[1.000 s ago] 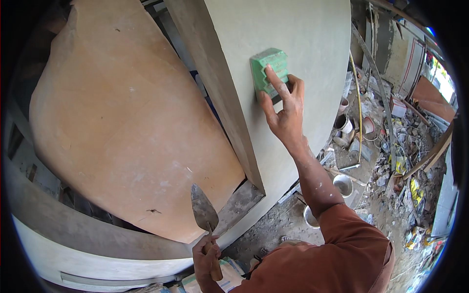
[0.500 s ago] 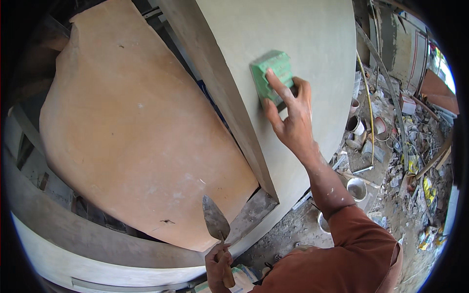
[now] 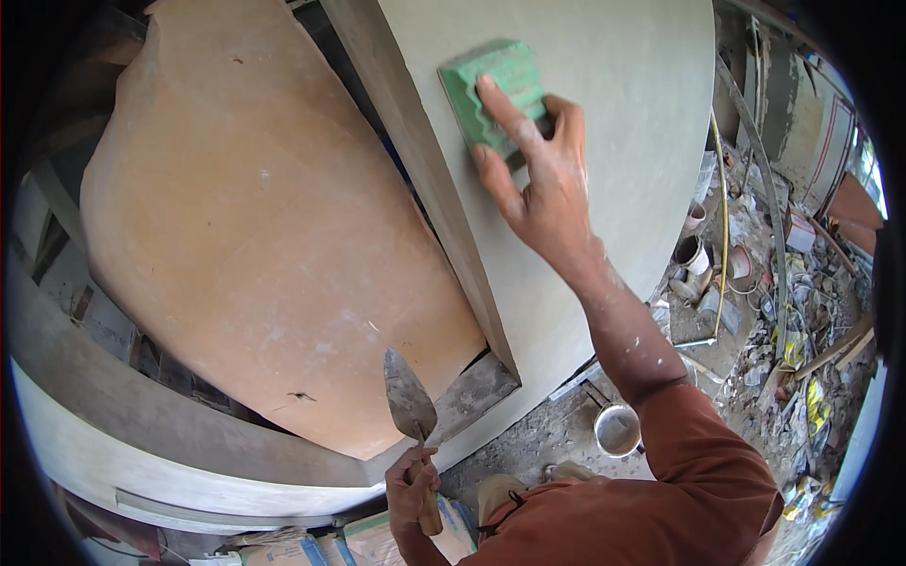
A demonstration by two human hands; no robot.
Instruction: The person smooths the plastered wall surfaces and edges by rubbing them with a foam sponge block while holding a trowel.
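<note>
two tools i watch remotely: a green block (image 3: 508, 80) ahead of the right hand (image 3: 559, 198), grasped fingers-spread against the wall (image 3: 634, 156) (likely for even pressure), and a trowel (image 3: 409, 396) clasped, blade ahead, in the left hand (image 3: 407, 489).

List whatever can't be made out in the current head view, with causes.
All in the head view:
Green ridged block: face toward the pale smooth wall hidden by the block itself.
Grey metal trowel: part of its brown wooden handle covered by the left hand.
Tan curved sheet: top cut off by the upper edge.
</note>
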